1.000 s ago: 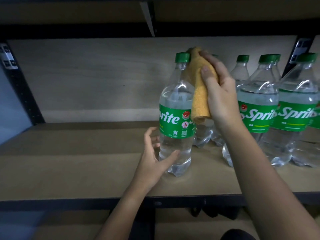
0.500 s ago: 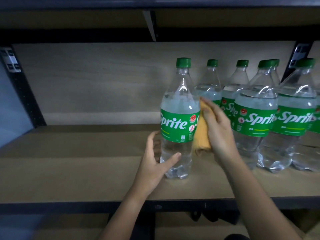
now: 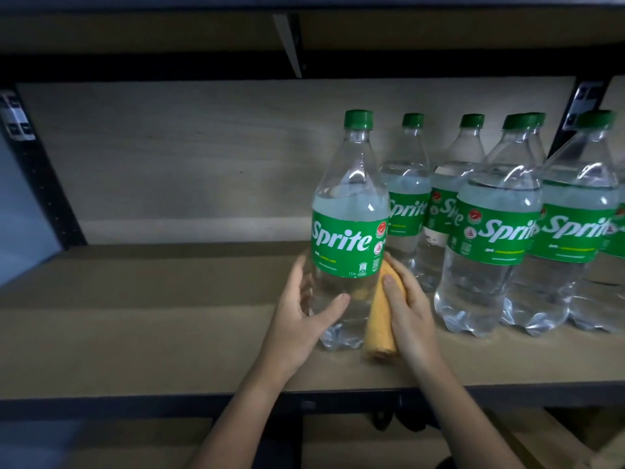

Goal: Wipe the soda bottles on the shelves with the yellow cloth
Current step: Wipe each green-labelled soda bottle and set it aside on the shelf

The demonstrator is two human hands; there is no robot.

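Observation:
A clear Sprite bottle [image 3: 350,211] with a green cap and green label stands upright near the front of the wooden shelf [image 3: 152,319]. My left hand [image 3: 304,319] grips its lower part, thumb across the front. My right hand [image 3: 407,309] holds the folded yellow cloth [image 3: 380,323] and presses it against the bottle's lower right side, near the base. Several more Sprite bottles [image 3: 493,231] stand in rows to the right.
The shelf's dark metal front edge [image 3: 135,402] runs below my forearms. A black upright post [image 3: 37,170] stands at the left and another at the right back. The upper shelf's underside [image 3: 304,35] hangs close above the bottle caps.
My right hand has slid the yellow cloth down the bottle's right side, from the cap, past the label, to the base. My left hand has kept its hold low on the bottle.

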